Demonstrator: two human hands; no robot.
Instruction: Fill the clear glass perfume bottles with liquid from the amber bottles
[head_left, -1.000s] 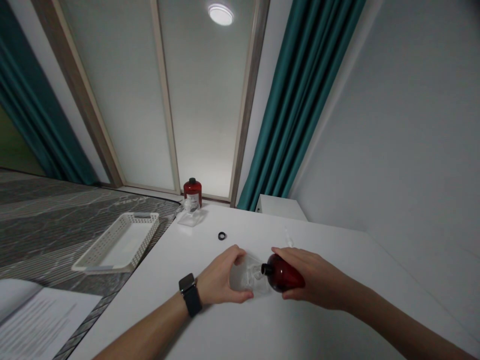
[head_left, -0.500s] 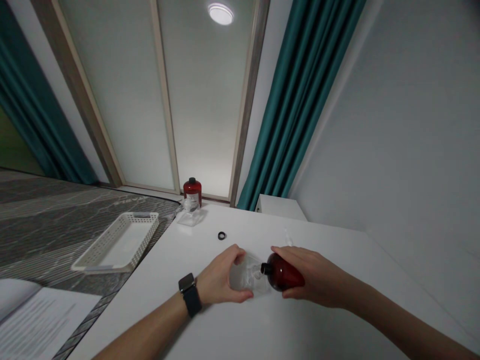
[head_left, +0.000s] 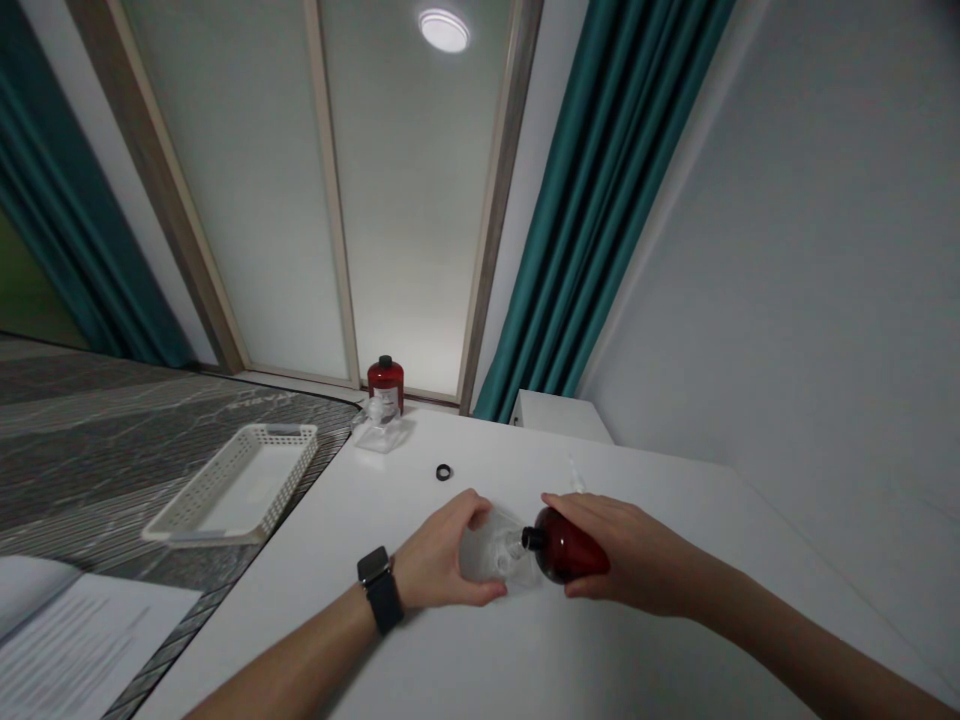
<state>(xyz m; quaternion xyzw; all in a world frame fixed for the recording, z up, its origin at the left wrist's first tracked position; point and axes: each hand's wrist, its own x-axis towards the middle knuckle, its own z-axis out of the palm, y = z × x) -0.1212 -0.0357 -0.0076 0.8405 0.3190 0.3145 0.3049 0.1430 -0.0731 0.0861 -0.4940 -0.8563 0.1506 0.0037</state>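
My left hand (head_left: 444, 555), a dark watch on its wrist, curves around a clear bottle (head_left: 501, 552) that stands on the white table. In my right hand (head_left: 626, 550) is a dark red bottle (head_left: 568, 548), tipped so its black neck (head_left: 532, 538) points left. That uncapped neck meets the mouth of the clear bottle; whether liquid is flowing I cannot tell. Beyond my left hand, a black ring-shaped cap (head_left: 444, 471) lies on the table. A small clear piece (head_left: 576, 474) rests behind my right hand.
At the table's far left corner stand another red bottle (head_left: 386, 378) with a black cap and a second clear bottle (head_left: 381, 432). Left of the white table (head_left: 480, 660), a white perforated basket (head_left: 238, 485) and an open book (head_left: 90, 640) lie on a dark patterned surface.
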